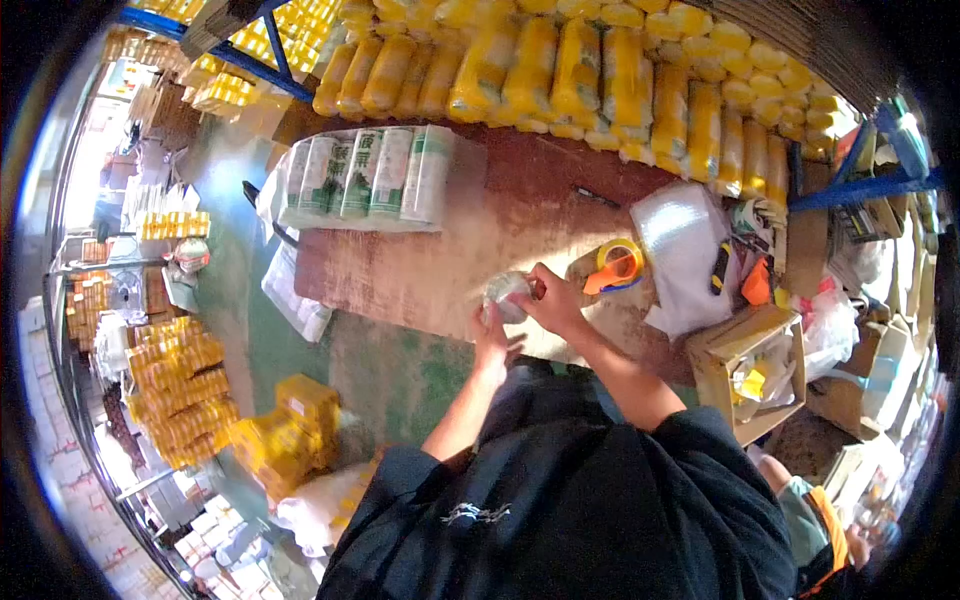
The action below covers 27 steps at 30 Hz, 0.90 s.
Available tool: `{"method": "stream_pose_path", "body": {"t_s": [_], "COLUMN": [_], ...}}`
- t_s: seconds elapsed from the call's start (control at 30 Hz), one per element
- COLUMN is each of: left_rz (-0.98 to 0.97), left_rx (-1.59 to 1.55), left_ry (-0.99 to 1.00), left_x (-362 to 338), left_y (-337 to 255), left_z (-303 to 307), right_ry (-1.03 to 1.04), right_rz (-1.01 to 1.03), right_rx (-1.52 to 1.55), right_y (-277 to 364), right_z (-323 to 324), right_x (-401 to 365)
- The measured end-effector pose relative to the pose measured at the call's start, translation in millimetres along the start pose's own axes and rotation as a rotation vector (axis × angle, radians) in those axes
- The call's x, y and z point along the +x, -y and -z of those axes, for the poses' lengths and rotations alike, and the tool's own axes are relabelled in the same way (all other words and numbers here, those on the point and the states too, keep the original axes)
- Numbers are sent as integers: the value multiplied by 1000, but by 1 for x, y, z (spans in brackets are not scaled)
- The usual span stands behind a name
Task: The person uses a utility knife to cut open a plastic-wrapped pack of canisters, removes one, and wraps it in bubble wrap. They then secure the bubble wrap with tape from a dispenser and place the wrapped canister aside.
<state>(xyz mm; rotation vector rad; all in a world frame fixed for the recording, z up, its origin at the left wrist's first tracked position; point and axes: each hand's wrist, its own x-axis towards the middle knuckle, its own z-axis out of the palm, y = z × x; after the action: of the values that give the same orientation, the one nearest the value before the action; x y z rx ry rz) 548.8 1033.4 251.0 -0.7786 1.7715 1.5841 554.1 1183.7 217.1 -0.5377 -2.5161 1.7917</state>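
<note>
Over the near edge of the wooden table [430, 265], both hands are around a small, round, pale shiny object that looks like a roll of clear tape [510, 290]. My left hand [494, 338] grips its lower left side with curled fingers. At its upper right side, my right hand [553, 303] pinches it, thumb and fingertips close together. Glare blurs the surface of the roll. Just right of my right hand lies an orange tape dispenser [606, 275] with a yellow ring-shaped roll [622, 262].
Plastic-wrapped white and green packs [365, 180] stand at the table's left. Yellow packs [520, 70] are piled along the back. Clear plastic sheeting [680, 245] and an open cardboard box [745, 375] are at right. Yellow boxes [290, 430] sit on the floor; another person's sleeve [812, 525] shows lower right.
</note>
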Motion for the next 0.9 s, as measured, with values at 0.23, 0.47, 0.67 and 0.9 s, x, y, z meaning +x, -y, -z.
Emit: {"method": "stream_pose_path", "body": {"t_s": [0.23,0.47,0.67,0.9], "left_rz": [-29,-142,-204,-180], "left_rx": [-539,-370,-378,-359], "left_ry": [328,154,171,116], "left_x": [39,38,37,31], "left_y": [30,15,15,2], "left_z": [-25,-29,-30,-36], "right_ry": [-146,-85,-56,159], "right_rz": [-117,23,-68,51], "right_rx": [44,-40,-790,-1078], "right_y": [-2,-41,-135,-217], "right_z": [-12,31,100,102], "right_x": [-23,-32,-20,2]}}
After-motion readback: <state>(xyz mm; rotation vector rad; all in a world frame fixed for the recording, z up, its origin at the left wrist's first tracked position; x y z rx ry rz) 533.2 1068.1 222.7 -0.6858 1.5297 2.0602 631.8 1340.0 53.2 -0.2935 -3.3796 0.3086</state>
